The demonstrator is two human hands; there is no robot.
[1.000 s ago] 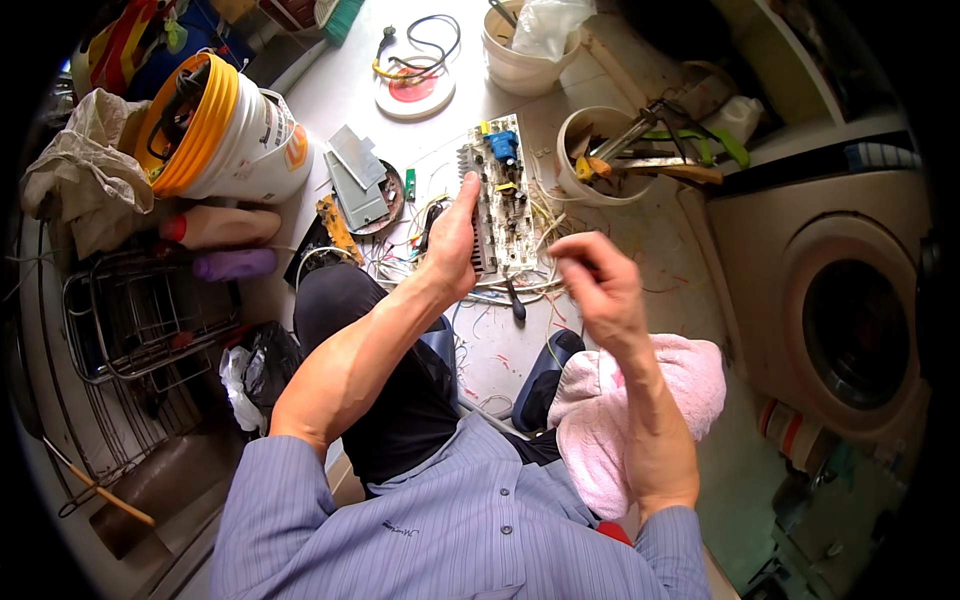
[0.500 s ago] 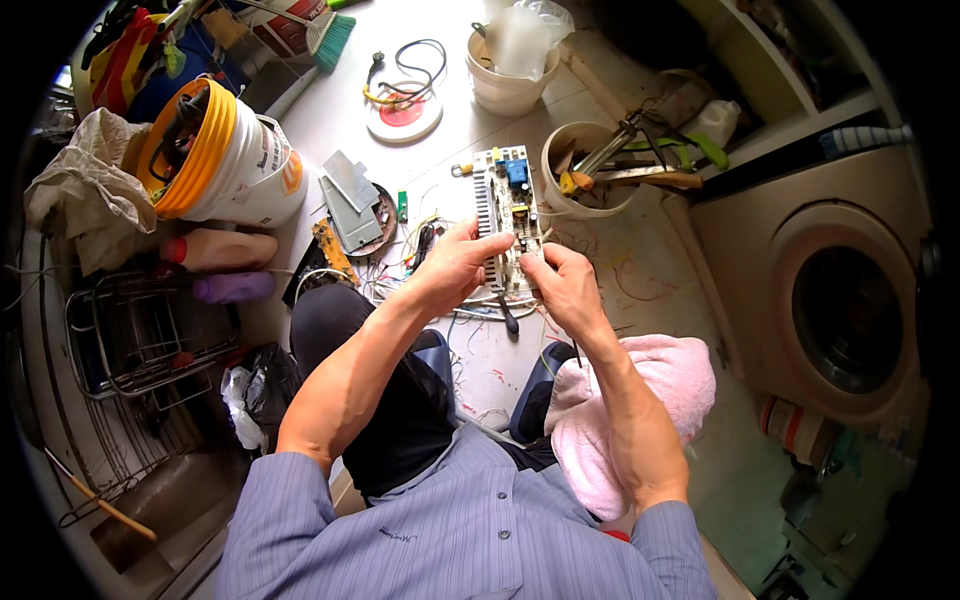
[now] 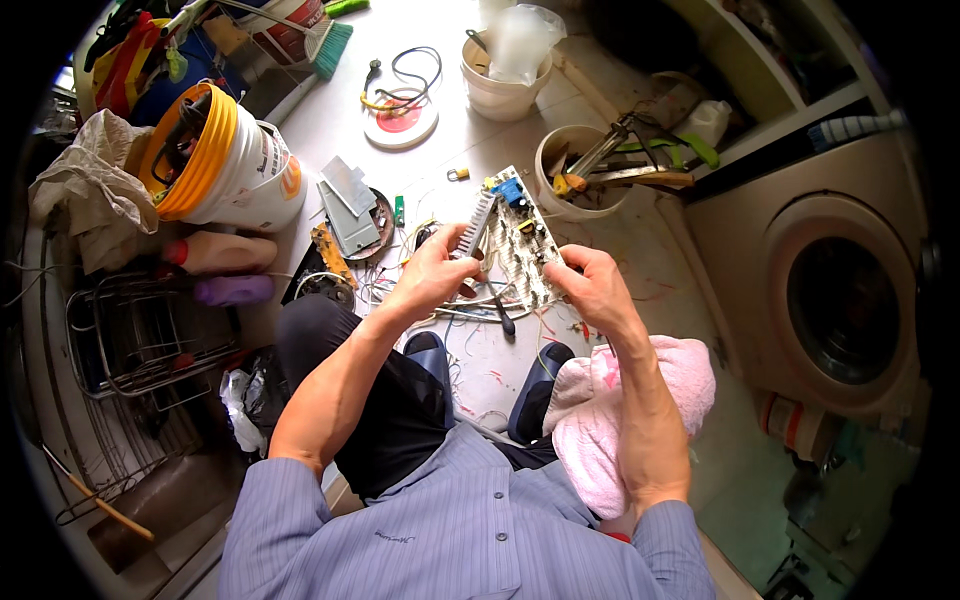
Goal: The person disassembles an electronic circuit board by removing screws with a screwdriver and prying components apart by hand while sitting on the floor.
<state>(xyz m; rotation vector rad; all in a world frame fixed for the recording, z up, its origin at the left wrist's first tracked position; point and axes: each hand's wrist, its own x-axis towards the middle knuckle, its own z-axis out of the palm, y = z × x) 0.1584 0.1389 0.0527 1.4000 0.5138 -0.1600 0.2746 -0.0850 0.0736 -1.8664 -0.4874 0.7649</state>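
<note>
My left hand [image 3: 438,272] is closed on a grey finned heat sink [image 3: 477,222], its fins leaning up and to the right. My right hand [image 3: 592,285] pinches the lower right edge of a pale circuit board [image 3: 530,245], which carries a blue component and several small yellow ones. Board and heat sink lie at an angle to each other, with a gap between their lower parts; whether their upper ends touch I cannot tell. Below them a black-handled screwdriver [image 3: 507,322] points up toward the board. Loose white cables [image 3: 472,309] run under both hands.
Left of my hands are grey metal plates [image 3: 350,225] on a round dish. A bucket of tools [image 3: 556,200] stands beyond the board, and a yellow-and-white bucket [image 3: 235,165] at far left. A pink towel [image 3: 580,440] covers my right knee. At right stands a washing machine [image 3: 735,250].
The heat sink, earlier lined along the board's left side, has swung away from it in my left hand. My right hand has moved slightly right, and the board has tilted.
</note>
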